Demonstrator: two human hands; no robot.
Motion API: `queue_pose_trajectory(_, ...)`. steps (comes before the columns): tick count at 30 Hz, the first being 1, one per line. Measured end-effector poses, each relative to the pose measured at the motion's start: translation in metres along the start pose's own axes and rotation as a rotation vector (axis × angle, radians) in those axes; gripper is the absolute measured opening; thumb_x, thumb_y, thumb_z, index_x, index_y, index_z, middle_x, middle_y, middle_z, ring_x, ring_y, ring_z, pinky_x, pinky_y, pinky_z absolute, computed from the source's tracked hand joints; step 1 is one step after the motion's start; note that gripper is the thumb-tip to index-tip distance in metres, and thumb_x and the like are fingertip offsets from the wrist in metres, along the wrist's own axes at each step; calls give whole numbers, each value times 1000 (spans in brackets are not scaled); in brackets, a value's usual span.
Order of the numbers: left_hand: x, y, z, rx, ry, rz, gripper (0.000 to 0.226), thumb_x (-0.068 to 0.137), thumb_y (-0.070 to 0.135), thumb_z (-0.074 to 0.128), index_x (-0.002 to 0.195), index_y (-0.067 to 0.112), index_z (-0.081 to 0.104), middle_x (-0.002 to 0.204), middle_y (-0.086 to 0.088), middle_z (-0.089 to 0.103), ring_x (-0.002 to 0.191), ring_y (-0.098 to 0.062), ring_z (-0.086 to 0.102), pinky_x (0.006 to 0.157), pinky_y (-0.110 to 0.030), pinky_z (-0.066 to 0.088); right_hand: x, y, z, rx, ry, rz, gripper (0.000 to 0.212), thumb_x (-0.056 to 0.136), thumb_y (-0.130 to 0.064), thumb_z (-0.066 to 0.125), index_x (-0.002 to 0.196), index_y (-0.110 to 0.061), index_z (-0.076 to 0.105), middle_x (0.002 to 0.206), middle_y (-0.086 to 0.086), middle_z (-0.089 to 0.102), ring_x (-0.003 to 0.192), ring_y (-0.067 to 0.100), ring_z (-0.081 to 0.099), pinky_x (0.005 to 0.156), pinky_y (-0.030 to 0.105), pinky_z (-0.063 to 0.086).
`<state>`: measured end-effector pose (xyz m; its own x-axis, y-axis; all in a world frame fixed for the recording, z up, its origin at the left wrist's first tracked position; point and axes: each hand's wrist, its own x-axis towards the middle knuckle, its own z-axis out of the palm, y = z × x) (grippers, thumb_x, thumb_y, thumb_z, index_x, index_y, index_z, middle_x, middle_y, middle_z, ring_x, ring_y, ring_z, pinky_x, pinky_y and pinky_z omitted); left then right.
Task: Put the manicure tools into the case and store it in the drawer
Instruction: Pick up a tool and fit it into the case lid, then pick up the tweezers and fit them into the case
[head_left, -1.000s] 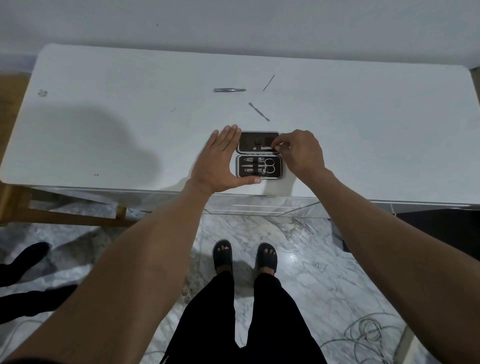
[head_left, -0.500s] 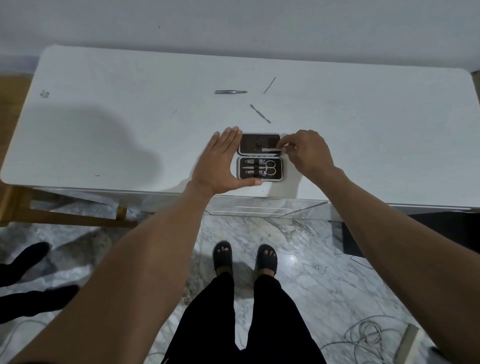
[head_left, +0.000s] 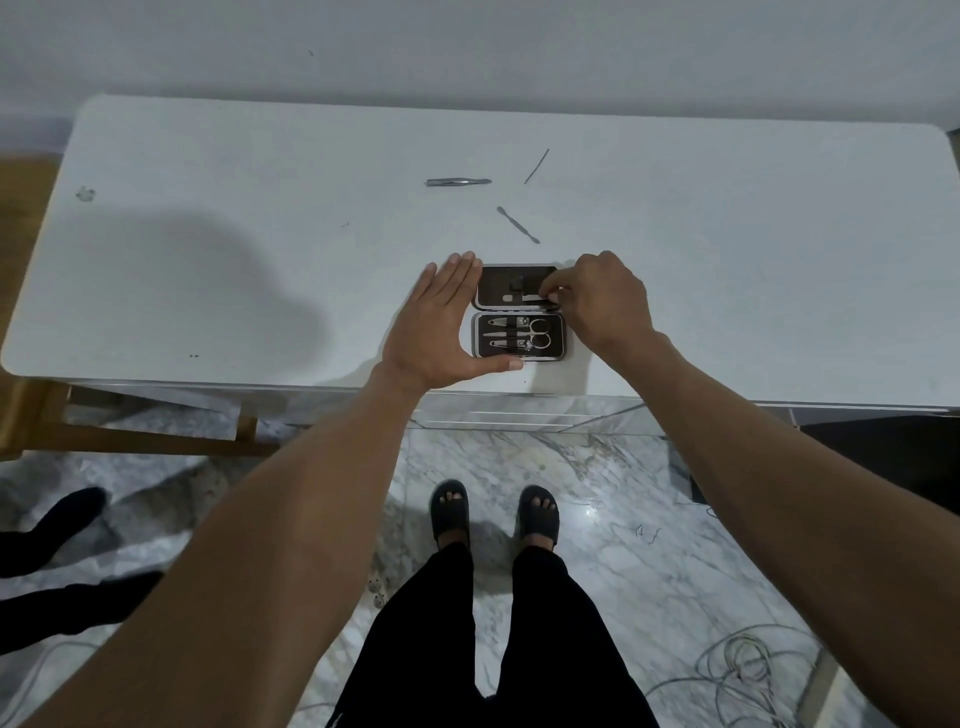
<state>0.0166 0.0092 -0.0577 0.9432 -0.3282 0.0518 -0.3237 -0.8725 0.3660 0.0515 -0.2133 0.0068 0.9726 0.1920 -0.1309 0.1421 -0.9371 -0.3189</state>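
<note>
Black case (head_left: 518, 312) open flat, scissors (head_left: 537, 333) strapped in. Right hand (head_left: 602, 296) pinches a slim tool (head_left: 522, 298) in the far half; left hand (head_left: 436, 327) flat, bracing the case's side. White table (head_left: 260, 208), marble floor (head_left: 623, 519).

A person is standing at a white table (head_left: 208, 218), where a manicure case (head_left: 518, 312) is lying open near the front edge. The left hand (head_left: 441, 325) is resting flat against the case's left side, fingers straight. The right hand (head_left: 597, 301) is pinching a small metal tool (head_left: 522, 298) over the far half. Scissors (head_left: 537, 332) are sitting in the near half. Tweezers (head_left: 458, 182), a thin pick (head_left: 536, 166) and a cuticle pusher (head_left: 518, 224) are lying farther back.
</note>
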Motion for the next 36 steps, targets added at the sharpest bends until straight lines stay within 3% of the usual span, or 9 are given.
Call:
queue_pose_trajectory(9,0,0,-1,-9,-15,-10,135,71,99,45,164,5,21,173,-8,20,162,-20,12,132,-46,10,0,-13,7,-19,34,-25,28,92,-16,52,105,-29,75,99,5,66,104,27,51,67,31,39)
queue_pose_trajectory(20,0,1,-2,-19,8,-3,133,71,97,48,163,4,23,172,-10,23,161,-21,15,132,-45,11,10,-17,0,62,-12,3,24,89,-18,57,102,-27,76,97,4,72,104,26,56,76,36,49)
queue_pose_trajectory(27,1,-1,-1,-2,8,1,132,72,97,49,163,3,25,172,-10,24,161,-22,16,132,-45,11,44,-18,-14,148,88,92,15,88,-28,63,99,-27,74,94,-2,73,101,22,60,78,36,52)
queue_pose_trajectory(36,3,-4,0,-2,-16,6,133,72,97,46,163,2,25,172,-11,22,161,-22,15,131,-48,14,110,-36,-7,282,142,85,19,86,-30,66,102,-24,74,96,-4,74,98,18,64,81,33,52)
